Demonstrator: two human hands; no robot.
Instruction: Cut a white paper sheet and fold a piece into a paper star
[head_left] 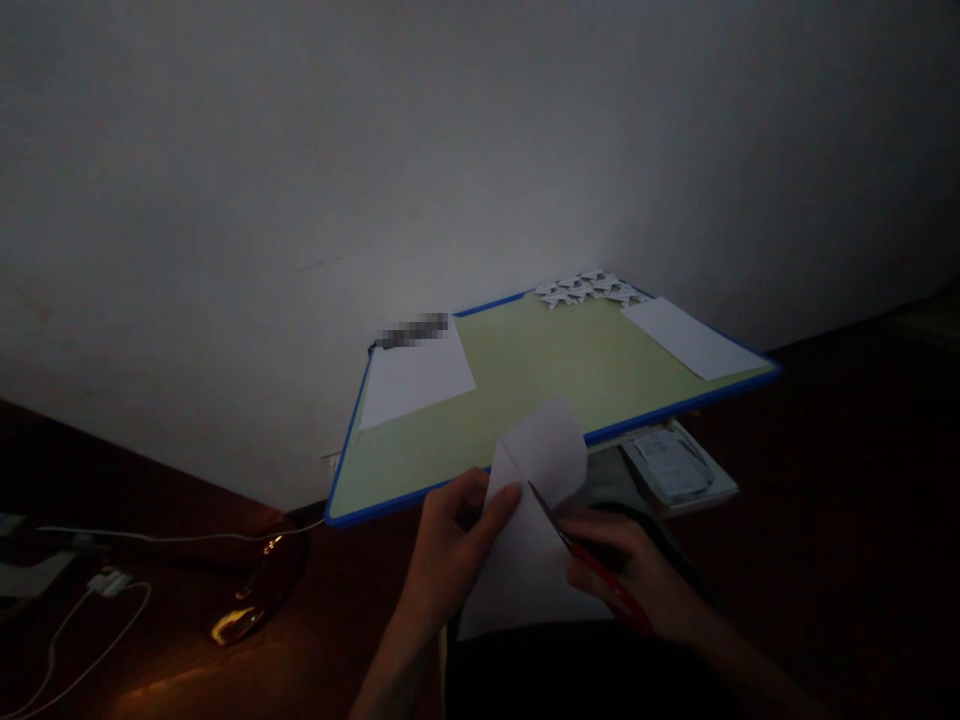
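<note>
Between my hands, just in front of the table's near edge, is a white sheet of paper (517, 580). My left hand (457, 530) pinches it on its left side, with the thumb lying on top. Red-handled scissors (607, 580) are in my right hand (637, 560), my fingers wrapped round the handles. Their dark blades point up and left and lie against the paper, close to my left thumb. Above the blades, the upper part of the sheet bends up and away in a flap.
A light green table (540, 350) with a blue edge stands against the wall. On it lie a white sheet (420, 375) at left, another sheet (697, 340) at right, and several small white folded pieces (589, 288) at the back. A white cable (180, 537) runs at lower left.
</note>
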